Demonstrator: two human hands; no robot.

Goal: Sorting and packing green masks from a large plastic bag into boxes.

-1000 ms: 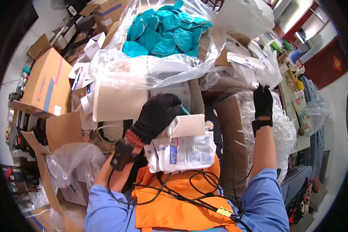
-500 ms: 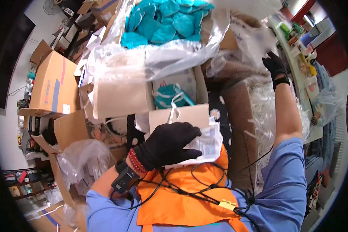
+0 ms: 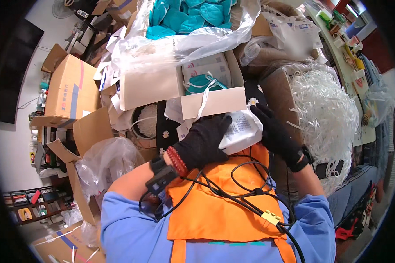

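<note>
A white printed plastic packet (image 3: 241, 130) is held low between my two black-gloved hands, just above my orange apron. My left hand (image 3: 206, 139) grips its left side, some fingertips hidden behind the packet. At the packet's right edge, my right hand (image 3: 274, 133) has its fingers closed against it. Right in front stands an open cardboard box (image 3: 213, 103) with similar white packets (image 3: 206, 68) and a teal mask (image 3: 202, 84) inside. White straps from the mask hang over the box's near flap.
Behind the box, a plastic-lined carton holds many teal masks (image 3: 193, 17). A carton of white strips (image 3: 322, 109) stands at right, with white packets (image 3: 294, 33) beyond it. Large cartons (image 3: 68, 94) are at left. Black cables (image 3: 250, 197) hang across my front.
My right hand has come back from the far right to the white packet's right edge. My left hand has shifted onto the packet's left side, and the view has moved slightly.
</note>
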